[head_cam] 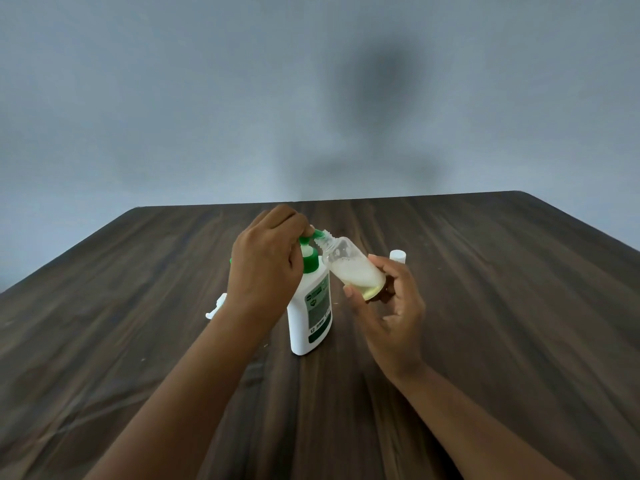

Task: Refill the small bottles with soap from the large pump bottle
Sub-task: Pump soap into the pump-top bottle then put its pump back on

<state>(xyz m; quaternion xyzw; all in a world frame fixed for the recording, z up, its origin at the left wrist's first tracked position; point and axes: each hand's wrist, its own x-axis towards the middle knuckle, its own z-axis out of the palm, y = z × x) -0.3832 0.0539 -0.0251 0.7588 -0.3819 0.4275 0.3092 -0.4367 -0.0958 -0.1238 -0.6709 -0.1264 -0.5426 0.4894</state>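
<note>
Head view: a dark wood-grain surface [485,323] ran back to a plain grey wall [173,98].
Pump bottle: the large pump bottle [310,320], white with a green label, stood upright near the middle of the surface, between the two forearms.
Left: the left hand [266,268] sat on top of it, fingers curled over the green pump head [313,237] and gripping it.
Right: the right hand [391,313] held the small bottle [353,268] by its lower end, thumb on the near side, fingers behind.
Small bottle: clear, uncapped, up in the air and tilted, open neck right at the pump's nozzle. Whitish foamy soap filled about the lower half, yellowish at the base.
Cap: a white cap [397,255] stood on the surface just beyond the right hand.
Left side: a small white plastic piece [216,306] lay on the surface, partly hidden by the left forearm. I could not tell what it was.
</note>
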